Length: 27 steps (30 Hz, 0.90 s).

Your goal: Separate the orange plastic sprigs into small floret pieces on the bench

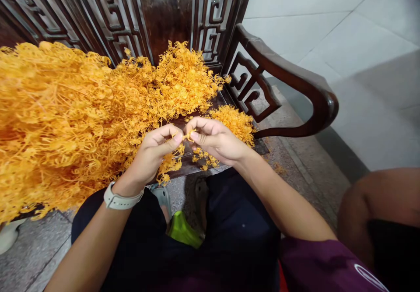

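Note:
My left hand (163, 145) and my right hand (218, 139) meet near the middle of the view, thumb against finger in each. Between the fingertips is a small orange plastic flower piece (187, 137), pinched from both sides; its exact shape is partly hidden. Under my left hand hangs an orange sprig (170, 164), and I cannot tell whether that hand holds it too. A large heap of orange artificial flower sprigs (82, 117) spreads to the left and behind. Just beyond my right hand lies a smaller orange pile (233, 123).
The heap lies on a dark carved wooden bench (170, 16) with a curved armrest (288, 71) to the right. Below, something bright green (184, 230) shows between my knees. Another person's bare leg (380, 204) is at the right edge. Orange bits (279, 168) lie on the floor.

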### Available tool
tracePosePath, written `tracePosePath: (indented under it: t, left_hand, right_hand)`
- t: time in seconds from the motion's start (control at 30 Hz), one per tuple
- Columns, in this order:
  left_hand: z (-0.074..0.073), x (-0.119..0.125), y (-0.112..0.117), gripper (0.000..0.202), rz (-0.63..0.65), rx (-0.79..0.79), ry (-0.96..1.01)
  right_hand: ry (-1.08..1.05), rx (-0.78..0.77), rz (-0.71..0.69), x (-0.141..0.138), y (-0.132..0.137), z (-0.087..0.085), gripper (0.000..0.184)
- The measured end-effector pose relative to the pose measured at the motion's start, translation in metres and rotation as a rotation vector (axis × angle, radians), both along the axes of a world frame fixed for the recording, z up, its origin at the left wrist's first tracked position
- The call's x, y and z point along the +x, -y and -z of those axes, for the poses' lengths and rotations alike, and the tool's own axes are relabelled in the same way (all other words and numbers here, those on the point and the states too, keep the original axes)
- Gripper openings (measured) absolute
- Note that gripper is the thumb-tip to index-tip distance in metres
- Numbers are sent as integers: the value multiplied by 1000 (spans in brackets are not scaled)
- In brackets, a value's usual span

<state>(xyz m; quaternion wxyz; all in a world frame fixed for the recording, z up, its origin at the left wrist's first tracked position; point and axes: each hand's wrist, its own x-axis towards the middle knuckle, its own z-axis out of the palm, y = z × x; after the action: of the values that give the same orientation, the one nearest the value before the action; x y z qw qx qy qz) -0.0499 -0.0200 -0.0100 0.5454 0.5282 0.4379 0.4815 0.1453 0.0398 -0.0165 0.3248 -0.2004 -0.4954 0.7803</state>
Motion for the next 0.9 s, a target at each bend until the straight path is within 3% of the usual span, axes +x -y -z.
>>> tracePosePath:
  t: [0.27, 0.6, 0.9]
  left_hand:
    - [-10, -5, 4, 28, 226, -148, 153]
    - [-9, -7, 4, 33, 263, -131, 91]
    - [-11, -5, 2, 40, 244, -170, 84]
  right_hand:
    - [-57, 67, -259, 5, 0, -2, 23]
    - [-23, 379, -333, 11, -9, 1, 28]
    - [-9, 466, -361, 7, -14, 5, 37]
